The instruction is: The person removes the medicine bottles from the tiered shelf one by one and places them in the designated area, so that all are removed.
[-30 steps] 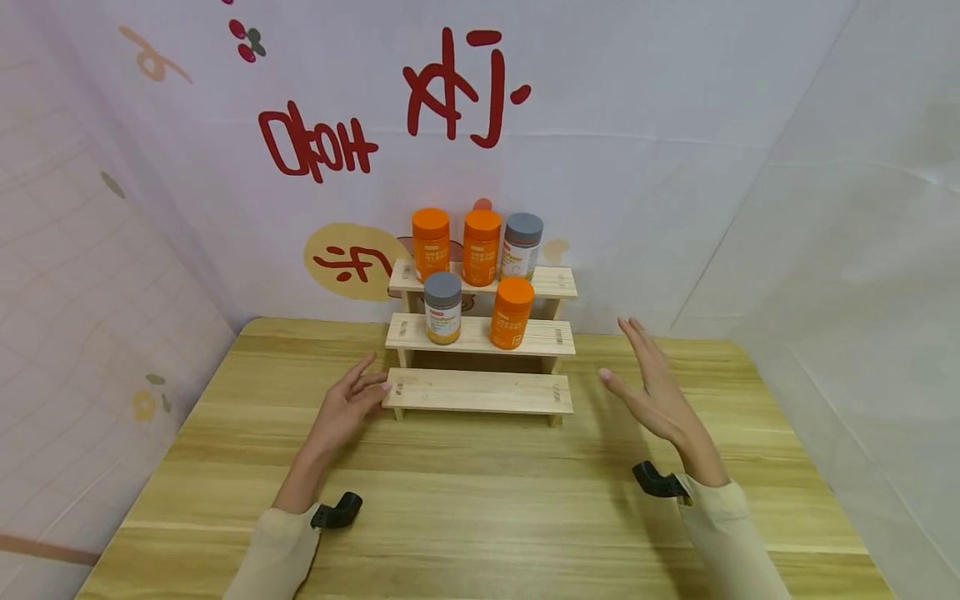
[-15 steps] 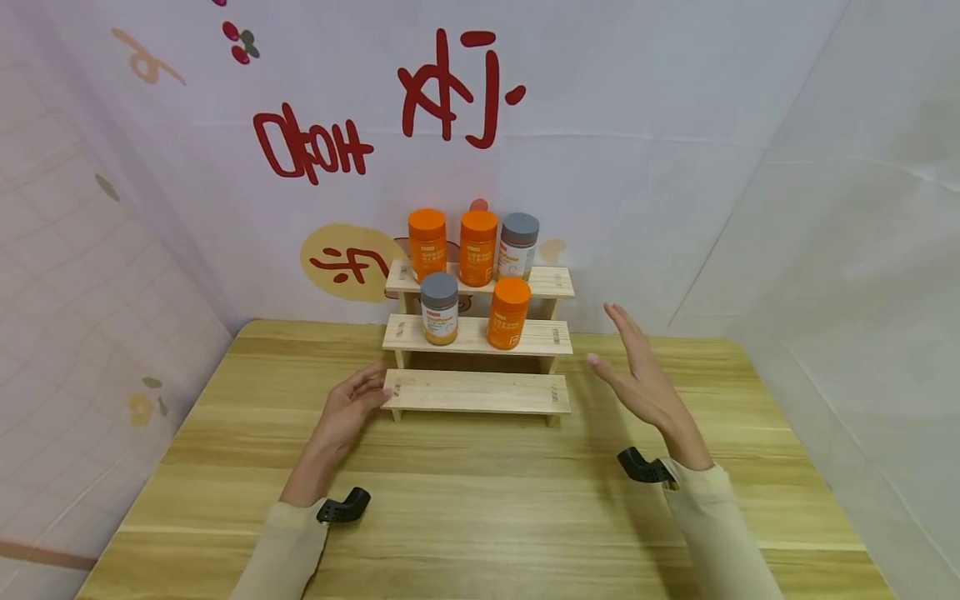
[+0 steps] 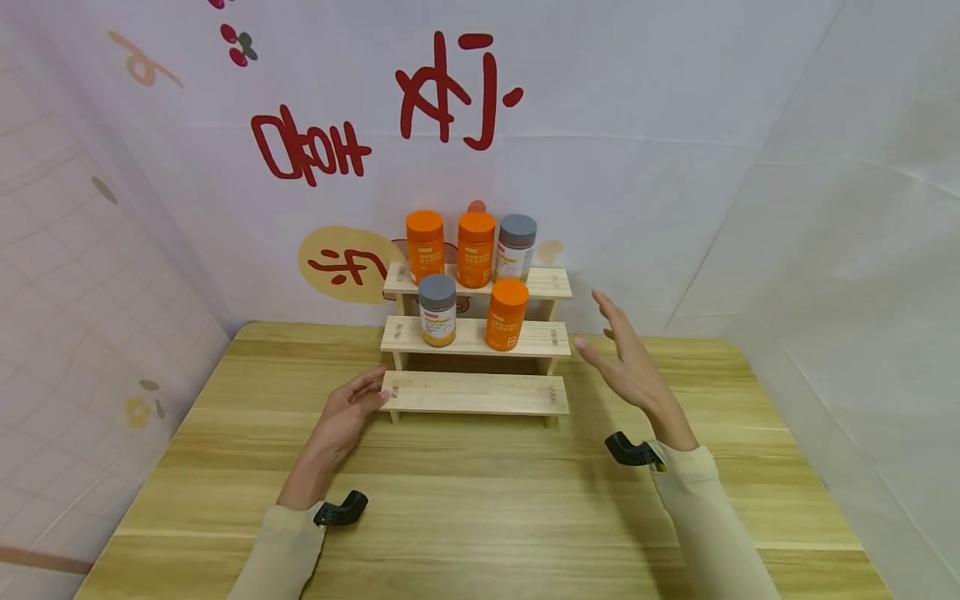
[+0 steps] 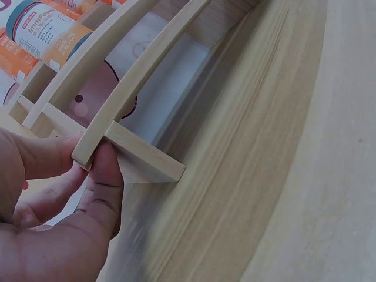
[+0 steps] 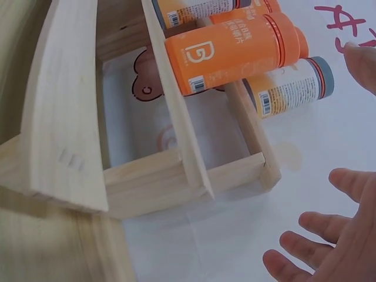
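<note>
A three-tier wooden display rack [image 3: 480,392] stands on the table against the back wall. My left hand [image 3: 347,418] pinches the left end of its lowest board between thumb and fingers, as the left wrist view shows at the board end [image 4: 88,150]. To the right of the rack, my right hand [image 3: 630,367] hovers with fingers spread, touching nothing. On the middle tier stand a grey-capped bottle [image 3: 438,312] and an orange bottle [image 3: 507,315]. The top tier carries two orange bottles, left [image 3: 426,246] and centre [image 3: 476,250], beside another grey-capped bottle [image 3: 516,248].
The wood-grain table [image 3: 480,517] spreads out in front of the rack. Behind it hangs a white wall covering [image 3: 615,167] with red characters, and similar white sheeting [image 3: 885,250] closes off the right side. Each wrist wears a black camera mount, such as the left one [image 3: 341,508].
My right hand has moved left, closer to the rack's right side. My left fingers have settled from lying beside the lowest board to pinching its end. Bottles keep their places on the tiers.
</note>
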Available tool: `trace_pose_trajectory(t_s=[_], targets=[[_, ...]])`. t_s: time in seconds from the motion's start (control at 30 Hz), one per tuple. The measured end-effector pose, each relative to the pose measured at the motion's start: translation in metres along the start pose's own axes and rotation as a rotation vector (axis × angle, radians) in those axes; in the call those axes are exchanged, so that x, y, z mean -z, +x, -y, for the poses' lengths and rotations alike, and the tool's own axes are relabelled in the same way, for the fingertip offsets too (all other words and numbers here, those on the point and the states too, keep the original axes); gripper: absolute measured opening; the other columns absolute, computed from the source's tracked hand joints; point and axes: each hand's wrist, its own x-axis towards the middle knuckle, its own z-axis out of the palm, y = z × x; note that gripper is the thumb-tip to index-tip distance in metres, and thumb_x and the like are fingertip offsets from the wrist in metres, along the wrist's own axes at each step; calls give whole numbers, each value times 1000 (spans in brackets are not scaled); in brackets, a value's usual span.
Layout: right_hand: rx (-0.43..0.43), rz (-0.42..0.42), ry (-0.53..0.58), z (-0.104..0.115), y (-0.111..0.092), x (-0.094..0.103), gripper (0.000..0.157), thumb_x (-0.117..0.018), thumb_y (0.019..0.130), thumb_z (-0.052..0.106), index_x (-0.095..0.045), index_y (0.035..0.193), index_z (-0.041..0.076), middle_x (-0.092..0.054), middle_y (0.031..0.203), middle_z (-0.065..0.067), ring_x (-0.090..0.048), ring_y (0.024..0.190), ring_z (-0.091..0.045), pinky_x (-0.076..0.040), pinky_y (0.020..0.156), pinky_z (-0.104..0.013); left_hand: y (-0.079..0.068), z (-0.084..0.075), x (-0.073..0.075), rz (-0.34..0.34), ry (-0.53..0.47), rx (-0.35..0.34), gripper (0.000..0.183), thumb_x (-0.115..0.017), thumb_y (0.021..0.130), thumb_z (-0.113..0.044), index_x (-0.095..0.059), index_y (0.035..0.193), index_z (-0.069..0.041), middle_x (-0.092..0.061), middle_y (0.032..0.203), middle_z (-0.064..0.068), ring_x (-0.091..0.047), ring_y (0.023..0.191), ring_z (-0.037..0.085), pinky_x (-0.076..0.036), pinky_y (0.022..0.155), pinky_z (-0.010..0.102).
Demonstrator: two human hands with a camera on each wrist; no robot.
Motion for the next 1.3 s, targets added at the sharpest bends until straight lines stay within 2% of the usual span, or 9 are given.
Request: trace_pose_trajectory(t_s=[0.3, 0.6, 0.87, 1.03, 1.3], targets=[[-18, 7, 13, 14, 15, -2, 81, -63, 102, 41, -12, 164, 39, -15, 172, -3, -23, 156, -36, -30, 120, -63, 0, 4, 0, 4, -43, -26, 56, -60, 103, -6, -43, 156, -6, -50, 144, 19, -60, 109, 4, -52, 90, 16], [8, -19, 58, 20, 30, -4, 81, -65, 101, 36, -16, 165, 33, -19, 172, -2, -26, 155, -35, -31, 121, -59, 2, 6, -5, 0, -67, -48, 55, -60, 102, -4, -44, 155, -5, -51, 143, 20, -60, 109, 4, -52, 89, 15], [10, -41, 157, 29, 45, -7, 76, -67, 100, 35, -24, 163, 29, -29, 168, -7, -32, 153, -32, -32, 123, -53, 1, 6, -3, -1, -69, -61, 56, -60, 102, -2, -43, 155, -3, -51, 143, 21, -61, 107, 2, -52, 89, 14], [-15, -44, 208, 32, 55, -8, 75, -66, 101, 38, -26, 163, 26, -31, 167, -10, -35, 152, -32, -33, 122, -53, 1, 7, -2, -2, -73, -58, 56, -61, 101, -3, -43, 155, -3, -52, 142, 21, -62, 106, 2, -53, 88, 15], [-20, -44, 224, 37, 69, -9, 75, -63, 102, 40, -25, 164, 21, -33, 166, -11, -37, 150, -34, -32, 122, -56, 0, 8, -1, 7, -60, -54, 56, -61, 102, -6, -43, 155, -5, -52, 140, 18, -60, 106, 3, -52, 87, 15]])
